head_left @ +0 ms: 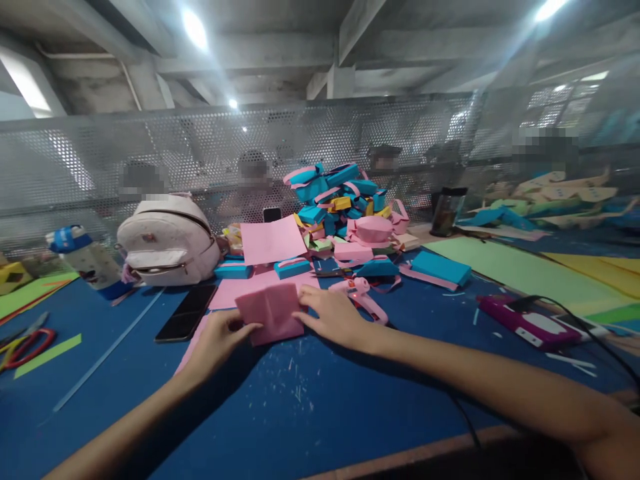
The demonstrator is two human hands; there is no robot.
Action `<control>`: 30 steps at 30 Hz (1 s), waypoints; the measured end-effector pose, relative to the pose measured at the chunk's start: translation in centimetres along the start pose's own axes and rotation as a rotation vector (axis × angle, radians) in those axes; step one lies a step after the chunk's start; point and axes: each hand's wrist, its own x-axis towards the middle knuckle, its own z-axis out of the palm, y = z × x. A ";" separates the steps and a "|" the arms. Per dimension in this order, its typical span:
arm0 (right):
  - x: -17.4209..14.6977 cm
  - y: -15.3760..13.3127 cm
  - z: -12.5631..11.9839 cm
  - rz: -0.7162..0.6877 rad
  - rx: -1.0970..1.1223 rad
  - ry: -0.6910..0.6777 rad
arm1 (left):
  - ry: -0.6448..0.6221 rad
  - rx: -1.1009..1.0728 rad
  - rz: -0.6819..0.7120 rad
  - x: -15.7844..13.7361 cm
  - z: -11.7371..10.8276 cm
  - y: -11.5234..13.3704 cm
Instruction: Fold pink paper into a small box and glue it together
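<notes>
Rectangular pink paper piece w/ crease down its middle [273, 315] is held upright, tilted slightly, over blue-topped counter [300, 413]; whether lower edge touches can't be told. L. edge is pinched by left hand [220, 339], thumb on near face, fingers curled nearly closed. R. edge is likewise pinched by right hand [336, 317], nearly closed, index finger near upper corner.

Handling (est.): v. light; thin, fairly stiff, card-like; easily bent at crease, dented if squeezed; prob. not slippery. Best taken by side edges, approx. mid-height, w/ light pinch; face to be left unpressed.

Obscured: back of piece & most fingertips behind it not seen, so no. of layers unknown. Flat pink paper sheet [227, 293] beyond is partly covered. Pink plastic glue gun [370, 305] is partly masked by right hand. In heap of blue, pink & yellow folded-paper boxes [340, 193], lower items are buried. Forearms [440, 357] are cut off at frame edges. People [255, 193] behind grey perforated-metal screen [200, 143] are dim, hard to make out.
</notes>
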 end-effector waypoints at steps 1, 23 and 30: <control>-0.1 -0.1 0.1 0.014 0.066 0.019 | 0.017 -0.035 -0.029 0.0 0.1 0.0; -1.5 0.4 3.4 0.095 0.735 0.255 | 0.127 -0.135 0.181 -1.4 1.3 -0.1; -1.6 0.6 4.2 0.042 0.772 0.260 | 0.107 0.032 0.255 -1.2 1.2 -1.3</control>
